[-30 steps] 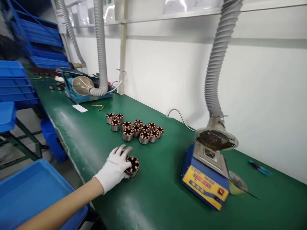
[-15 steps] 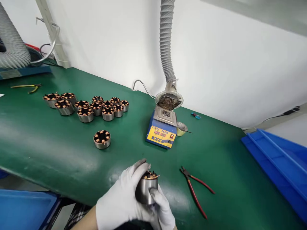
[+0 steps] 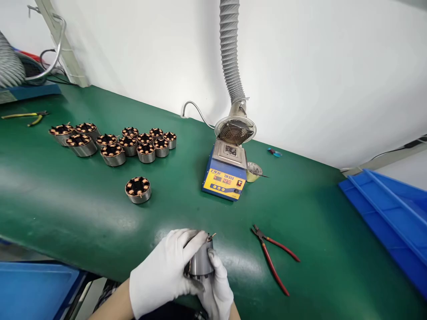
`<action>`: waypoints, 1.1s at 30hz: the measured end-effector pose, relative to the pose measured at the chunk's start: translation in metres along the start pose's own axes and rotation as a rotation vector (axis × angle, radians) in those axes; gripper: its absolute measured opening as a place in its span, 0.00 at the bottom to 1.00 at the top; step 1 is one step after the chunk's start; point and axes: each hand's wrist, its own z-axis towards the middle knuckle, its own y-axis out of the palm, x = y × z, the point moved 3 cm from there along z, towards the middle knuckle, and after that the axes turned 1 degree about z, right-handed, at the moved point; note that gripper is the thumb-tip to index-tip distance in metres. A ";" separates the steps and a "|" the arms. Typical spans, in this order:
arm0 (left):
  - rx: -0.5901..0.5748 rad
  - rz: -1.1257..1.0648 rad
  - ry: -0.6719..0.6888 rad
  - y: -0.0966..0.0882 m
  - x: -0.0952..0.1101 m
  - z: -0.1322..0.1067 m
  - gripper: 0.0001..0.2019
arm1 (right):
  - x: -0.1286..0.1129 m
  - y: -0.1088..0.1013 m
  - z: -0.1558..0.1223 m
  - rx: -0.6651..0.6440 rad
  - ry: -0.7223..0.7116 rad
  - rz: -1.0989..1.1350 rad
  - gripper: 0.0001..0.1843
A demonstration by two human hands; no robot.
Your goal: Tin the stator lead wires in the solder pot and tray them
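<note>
Both my hands wear white gloves and hold one motor stator [image 3: 202, 260], a steel ring with copper windings, above the front edge of the green bench [image 3: 187, 191]. My left hand [image 3: 168, 262] wraps over its top and left side, hiding most of the windings. From the right and below, my right hand [image 3: 218, 284] grips it, thumb against the steel wall. A short copper wire end sticks out at the top. Another stator [image 3: 138, 190] stands alone on the bench, windings up. Several more stators [image 3: 112, 155] stand grouped behind it.
A blue and yellow solder pot [image 3: 223, 180] stands at mid-bench beneath a fume extraction hose [image 3: 230, 58]. Red-handled cutters [image 3: 271, 260] lie to the right of my hands; yellow-handled pliers [image 3: 30, 116] lie far left. Blue bins [image 3: 387, 222] stand at right, another blue bin [image 3: 36, 284] lower left.
The stator in my hands has tilted, so its windings show less and its lower rim shows more. My left hand has shifted over its top. The camera view has moved slightly.
</note>
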 end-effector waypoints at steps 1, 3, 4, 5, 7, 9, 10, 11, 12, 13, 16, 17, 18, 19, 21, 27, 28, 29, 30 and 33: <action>-0.027 -0.050 -0.006 0.000 -0.001 -0.002 0.49 | 0.000 0.000 -0.001 -0.009 -0.016 -0.012 0.19; -0.061 -0.179 -0.017 -0.002 -0.005 -0.007 0.51 | 0.000 0.000 -0.002 -0.040 -0.048 -0.031 0.19; -0.049 -0.257 -0.027 -0.003 -0.007 -0.008 0.49 | 0.000 0.001 -0.002 -0.060 -0.061 -0.037 0.21; -0.010 -0.349 -0.038 -0.005 -0.009 -0.008 0.44 | 0.000 0.003 -0.003 -0.081 -0.072 -0.042 0.22; 0.119 -0.577 -0.129 -0.007 -0.013 -0.005 0.24 | 0.001 0.006 -0.003 -0.123 -0.076 -0.055 0.25; 0.244 -0.826 -0.423 -0.004 -0.021 0.000 0.08 | 0.002 0.008 -0.003 -0.160 -0.046 -0.072 0.25; 0.281 -0.948 -0.618 0.000 -0.025 0.002 0.07 | 0.003 0.009 -0.003 -0.174 -0.024 -0.073 0.25; 0.313 -1.063 -0.806 0.004 -0.027 0.003 0.11 | 0.003 0.010 -0.003 -0.185 -0.001 -0.065 0.24; 0.364 -1.171 -0.947 0.008 -0.029 0.003 0.14 | 0.003 0.010 -0.003 -0.189 0.020 -0.049 0.23; 0.461 -1.264 -1.023 0.010 -0.031 0.003 0.18 | 0.003 0.010 -0.003 -0.186 0.044 -0.025 0.24; 0.587 -1.388 -0.928 0.013 -0.035 0.000 0.24 | 0.002 0.008 -0.003 -0.136 0.124 0.058 0.25; 0.479 -1.352 -0.835 0.015 -0.034 -0.001 0.30 | 0.001 0.007 -0.003 -0.104 0.137 0.088 0.25; 0.310 -1.269 -0.733 0.017 -0.031 -0.002 0.38 | 0.001 0.005 -0.003 -0.068 0.139 0.114 0.25; 0.125 -1.163 -0.647 0.019 -0.027 -0.004 0.45 | 0.001 0.003 -0.003 -0.033 0.136 0.135 0.24; -0.104 -0.987 -0.550 0.021 -0.018 -0.005 0.51 | 0.002 0.000 -0.003 0.019 0.121 0.156 0.23; 0.266 -1.228 -0.947 0.009 -0.015 0.015 0.15 | 0.004 0.008 -0.003 -0.139 0.104 0.027 0.21; 0.394 -1.270 -1.009 0.009 -0.019 0.017 0.14 | 0.003 0.010 -0.003 -0.168 0.099 0.012 0.22; 0.522 -1.302 -1.038 0.008 -0.024 0.017 0.15 | 0.002 0.011 -0.003 -0.186 0.101 0.013 0.23; 0.638 -1.333 -1.042 0.009 -0.028 0.015 0.17 | 0.001 0.012 -0.004 -0.190 0.110 0.022 0.25; 0.604 -1.395 -0.944 0.018 -0.036 0.004 0.26 | 0.000 0.005 -0.004 -0.140 0.069 -0.055 0.29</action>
